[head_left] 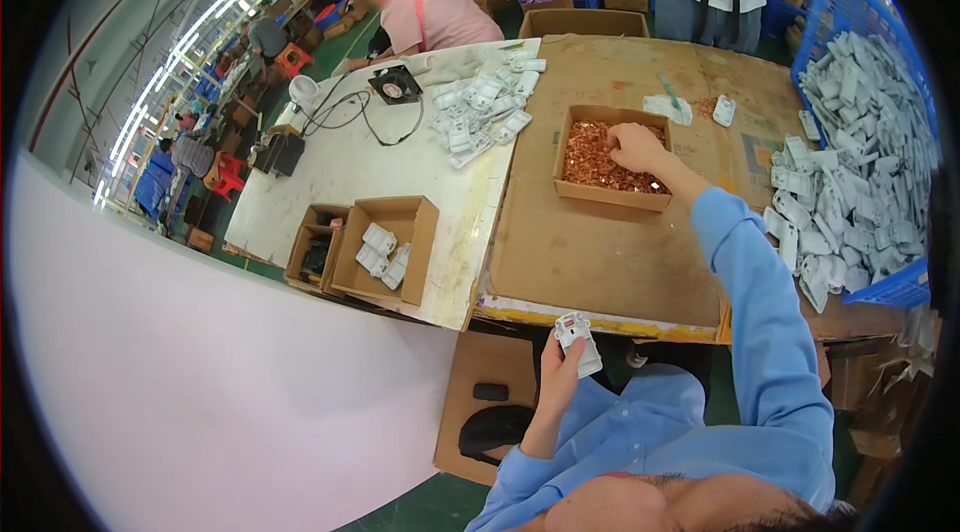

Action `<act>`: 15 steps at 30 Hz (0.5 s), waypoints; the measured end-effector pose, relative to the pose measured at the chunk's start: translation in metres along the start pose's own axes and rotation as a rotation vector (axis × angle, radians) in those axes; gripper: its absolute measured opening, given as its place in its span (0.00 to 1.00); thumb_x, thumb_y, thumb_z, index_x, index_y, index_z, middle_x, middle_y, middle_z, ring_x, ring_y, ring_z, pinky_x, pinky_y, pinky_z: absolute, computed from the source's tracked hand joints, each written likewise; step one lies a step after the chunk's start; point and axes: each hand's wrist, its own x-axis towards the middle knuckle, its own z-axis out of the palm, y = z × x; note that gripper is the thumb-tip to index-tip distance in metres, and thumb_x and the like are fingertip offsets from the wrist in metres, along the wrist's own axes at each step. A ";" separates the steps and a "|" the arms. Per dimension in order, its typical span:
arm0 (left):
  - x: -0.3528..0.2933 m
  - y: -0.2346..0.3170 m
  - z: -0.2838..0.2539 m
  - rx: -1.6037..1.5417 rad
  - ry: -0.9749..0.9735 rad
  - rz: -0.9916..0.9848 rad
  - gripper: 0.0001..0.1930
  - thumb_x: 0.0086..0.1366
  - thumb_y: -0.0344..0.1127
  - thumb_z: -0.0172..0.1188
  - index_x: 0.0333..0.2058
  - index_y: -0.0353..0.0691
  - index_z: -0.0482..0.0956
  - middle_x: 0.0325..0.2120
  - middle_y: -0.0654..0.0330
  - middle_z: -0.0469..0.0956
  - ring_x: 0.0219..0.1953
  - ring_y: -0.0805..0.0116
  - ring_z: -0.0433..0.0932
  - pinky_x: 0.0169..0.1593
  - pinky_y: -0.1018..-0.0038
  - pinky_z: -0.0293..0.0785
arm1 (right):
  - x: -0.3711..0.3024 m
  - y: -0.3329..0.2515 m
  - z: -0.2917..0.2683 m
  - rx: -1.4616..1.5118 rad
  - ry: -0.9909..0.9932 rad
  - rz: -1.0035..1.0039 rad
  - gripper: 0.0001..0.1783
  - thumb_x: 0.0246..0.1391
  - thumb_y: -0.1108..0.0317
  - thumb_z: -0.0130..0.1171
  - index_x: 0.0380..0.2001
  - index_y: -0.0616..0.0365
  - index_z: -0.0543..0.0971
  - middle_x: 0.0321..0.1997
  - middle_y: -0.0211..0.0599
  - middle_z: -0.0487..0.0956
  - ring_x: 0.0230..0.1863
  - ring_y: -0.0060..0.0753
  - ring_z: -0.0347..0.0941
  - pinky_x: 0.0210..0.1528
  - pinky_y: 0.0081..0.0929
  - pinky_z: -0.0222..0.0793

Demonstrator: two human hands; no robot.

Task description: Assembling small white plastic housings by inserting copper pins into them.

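My left hand (560, 372) grips a white plastic housing (583, 347) just off the table's front edge, over my lap. My right arm reaches forward across the table. Its hand (637, 147) is down in a shallow cardboard box (612, 195) filled with small copper-coloured metal parts (590, 164). The fingers of that hand are bent together among the parts, and whatever they pinch is too small or hidden to name.
At the right, a tilted blue crate (815, 7) spills many white housings (855, 162). Another heap of white housings (480, 107) lies left of the copper parts, near a small black fan (396, 84). An open box (425, 247) holds several housings. A co-worker (435, 17) sits across the table.
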 end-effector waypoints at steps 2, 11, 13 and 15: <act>-0.005 0.008 0.006 -0.016 -0.014 -0.022 0.13 0.68 0.32 0.52 0.49 0.37 0.69 0.35 0.61 0.77 0.34 0.74 0.77 0.38 0.76 0.75 | -0.007 -0.003 -0.007 0.041 -0.010 0.023 0.06 0.42 0.70 0.58 0.26 0.60 0.78 0.31 0.46 0.79 0.39 0.49 0.76 0.43 0.42 0.72; -0.024 -0.005 0.018 0.014 -0.049 -0.010 0.14 0.67 0.33 0.53 0.50 0.37 0.69 0.36 0.61 0.76 0.35 0.74 0.76 0.39 0.76 0.75 | -0.099 -0.030 -0.042 0.423 0.001 -0.087 0.05 0.50 0.72 0.58 0.28 0.64 0.76 0.28 0.39 0.78 0.31 0.29 0.76 0.35 0.27 0.71; -0.031 -0.006 0.024 0.003 -0.086 -0.044 0.14 0.67 0.34 0.55 0.50 0.37 0.71 0.38 0.65 0.75 0.39 0.78 0.73 0.43 0.79 0.70 | -0.133 -0.037 -0.046 0.537 -0.046 -0.053 0.05 0.51 0.73 0.58 0.29 0.63 0.76 0.28 0.35 0.78 0.32 0.25 0.75 0.36 0.24 0.71; -0.032 -0.008 0.032 0.006 -0.104 -0.037 0.15 0.66 0.34 0.55 0.50 0.37 0.71 0.39 0.65 0.75 0.40 0.78 0.73 0.44 0.79 0.70 | -0.165 -0.043 -0.050 0.652 -0.095 -0.016 0.04 0.51 0.73 0.59 0.29 0.62 0.76 0.28 0.31 0.77 0.32 0.21 0.74 0.36 0.21 0.71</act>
